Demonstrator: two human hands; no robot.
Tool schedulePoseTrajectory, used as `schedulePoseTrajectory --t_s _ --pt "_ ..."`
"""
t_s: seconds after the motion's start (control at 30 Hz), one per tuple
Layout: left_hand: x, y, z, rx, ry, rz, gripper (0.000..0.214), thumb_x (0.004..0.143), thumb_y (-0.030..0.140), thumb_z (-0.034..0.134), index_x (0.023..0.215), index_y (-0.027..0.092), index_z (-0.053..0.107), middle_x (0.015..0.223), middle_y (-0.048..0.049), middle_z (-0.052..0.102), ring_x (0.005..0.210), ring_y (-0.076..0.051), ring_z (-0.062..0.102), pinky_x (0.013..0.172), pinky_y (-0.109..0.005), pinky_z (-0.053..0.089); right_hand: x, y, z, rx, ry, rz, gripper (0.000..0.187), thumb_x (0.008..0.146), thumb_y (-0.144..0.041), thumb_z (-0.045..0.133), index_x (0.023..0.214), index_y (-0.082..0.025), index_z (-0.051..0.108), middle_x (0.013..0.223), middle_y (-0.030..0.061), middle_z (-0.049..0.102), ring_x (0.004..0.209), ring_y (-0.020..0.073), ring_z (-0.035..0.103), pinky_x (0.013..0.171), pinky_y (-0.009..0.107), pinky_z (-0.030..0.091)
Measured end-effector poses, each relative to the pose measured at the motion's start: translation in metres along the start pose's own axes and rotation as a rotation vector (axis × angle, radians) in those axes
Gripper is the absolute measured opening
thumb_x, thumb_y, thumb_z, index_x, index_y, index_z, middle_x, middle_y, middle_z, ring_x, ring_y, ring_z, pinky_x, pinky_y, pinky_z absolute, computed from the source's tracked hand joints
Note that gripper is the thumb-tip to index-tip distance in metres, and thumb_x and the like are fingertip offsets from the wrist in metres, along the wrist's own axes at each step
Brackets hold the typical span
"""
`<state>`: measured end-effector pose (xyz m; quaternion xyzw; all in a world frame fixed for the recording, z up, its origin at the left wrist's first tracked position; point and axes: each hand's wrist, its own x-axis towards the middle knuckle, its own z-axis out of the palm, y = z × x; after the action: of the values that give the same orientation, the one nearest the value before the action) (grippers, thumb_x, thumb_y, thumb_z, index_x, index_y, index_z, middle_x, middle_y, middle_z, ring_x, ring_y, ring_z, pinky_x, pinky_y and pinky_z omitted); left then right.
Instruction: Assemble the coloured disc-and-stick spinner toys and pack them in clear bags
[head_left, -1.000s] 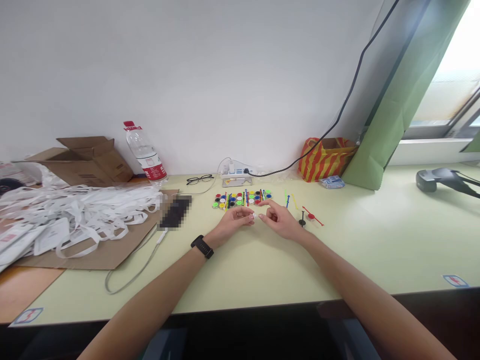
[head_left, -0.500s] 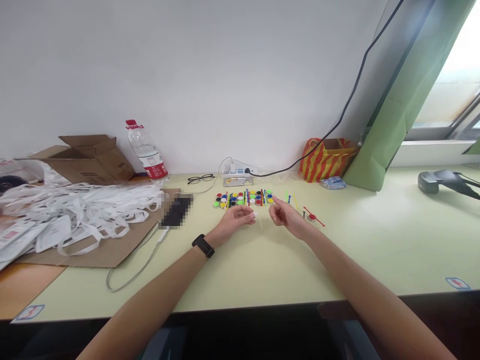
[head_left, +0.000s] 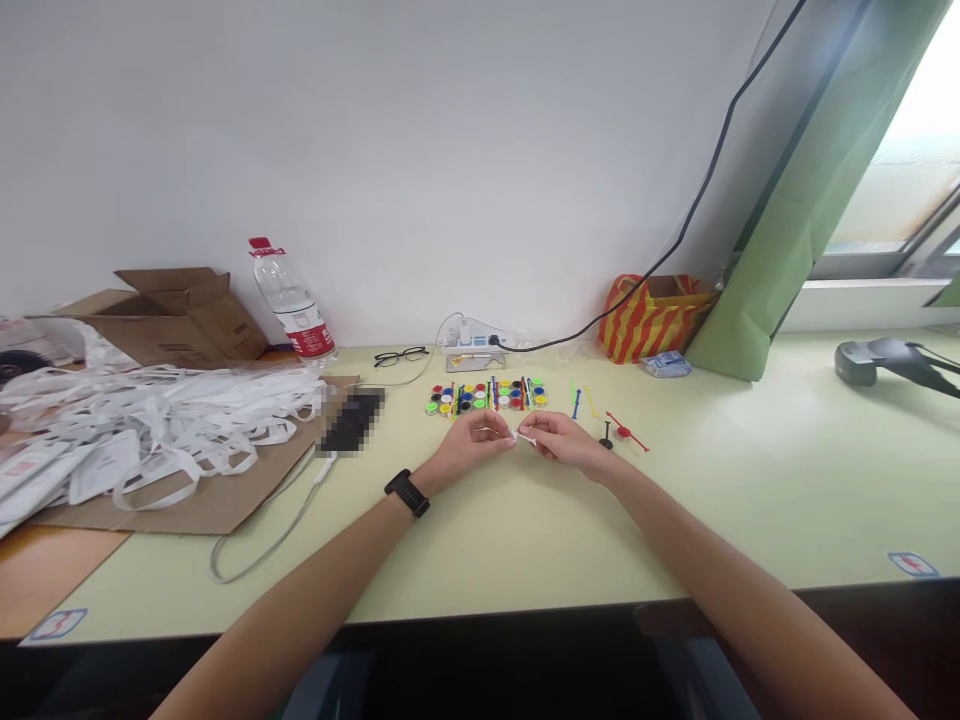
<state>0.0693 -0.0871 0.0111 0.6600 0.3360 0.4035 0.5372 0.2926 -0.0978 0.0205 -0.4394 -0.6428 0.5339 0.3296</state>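
My left hand (head_left: 469, 448) and my right hand (head_left: 564, 440) meet over the pale green table (head_left: 525, 530), fingers pinched on a small white stick piece (head_left: 523, 437) held between them. A black watch (head_left: 407, 493) is on my left wrist. Just beyond the hands lie rows of coloured round caps and sticks (head_left: 486, 396). To the right of my right hand lie a blue stick (head_left: 576, 403), a black pin (head_left: 606, 435) and a red pin (head_left: 627, 433).
White straps (head_left: 150, 420) are heaped on cardboard at the left, beside an open box (head_left: 169, 315) and a water bottle (head_left: 291, 305). Glasses (head_left: 400, 357), a power strip (head_left: 472, 350), a striped bag (head_left: 651, 315), a phone (head_left: 351, 422) and a dark device (head_left: 885, 360) are also on the table.
My right hand lifted away with a finger raised, then came back to the left hand and now pinches the white stick piece together with it.
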Motion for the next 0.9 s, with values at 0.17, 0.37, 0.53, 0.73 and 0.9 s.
schedulePoseTrajectory --t_s 0.17,0.37,0.53,0.73,0.9 --pt "-0.0014 0.0047 0.0008 0.024 -0.047 0.025 0.029 0.079 0.035 0.083 0.095 0.016 0.068 0.099 -0.0069 0.071 0.09 -0.018 0.068 0.088 -0.035 0.054 -0.0015 -0.002 -0.0019 -0.013 -0.076 -0.005 0.04 0.086 -0.059 0.065 0.093 -0.019 0.065 0.067 -0.0024 0.052 0.06 0.0117 0.042 0.054 0.025 0.03" --pt "0.0 0.0017 0.0006 -0.033 -0.045 0.015 0.029 0.081 0.036 0.081 0.1 0.016 0.074 0.101 -0.0087 0.074 0.091 -0.02 0.07 0.084 -0.034 0.055 -0.0026 -0.0013 -0.0009 0.002 -0.132 -0.032 0.033 0.086 -0.053 0.066 0.088 -0.02 0.062 0.069 -0.0026 0.053 0.061 0.0116 0.043 0.057 0.026 0.033" --pt "0.0008 -0.0019 0.0009 -0.038 -0.078 -0.015 0.036 0.083 0.035 0.08 0.114 0.017 0.075 0.108 -0.0113 0.076 0.089 -0.019 0.07 0.082 -0.033 0.056 -0.0036 -0.0029 0.0002 -0.001 -0.163 -0.041 0.029 0.087 -0.048 0.066 0.089 -0.02 0.061 0.074 -0.0016 0.056 0.061 0.0112 0.047 0.059 0.027 0.035" --pt "0.0011 -0.0022 0.0012 -0.017 -0.086 0.002 0.028 0.083 0.037 0.08 0.1 0.015 0.078 0.095 -0.0096 0.076 0.08 -0.016 0.067 0.074 -0.029 0.055 -0.0029 -0.0012 0.0007 -0.001 -0.146 -0.037 0.029 0.088 -0.048 0.067 0.094 -0.02 0.062 0.078 -0.0009 0.057 0.062 0.0111 0.049 0.058 0.026 0.036" --pt "0.0007 0.0009 0.0023 0.021 -0.054 0.008 0.03 0.083 0.042 0.079 0.093 0.015 0.073 0.087 -0.0061 0.074 0.07 -0.013 0.064 0.069 -0.027 0.053 -0.002 -0.0006 0.0009 0.021 -0.124 -0.007 0.035 0.089 -0.054 0.064 0.094 -0.02 0.062 0.085 0.0011 0.062 0.064 0.0118 0.054 0.061 0.027 0.041"
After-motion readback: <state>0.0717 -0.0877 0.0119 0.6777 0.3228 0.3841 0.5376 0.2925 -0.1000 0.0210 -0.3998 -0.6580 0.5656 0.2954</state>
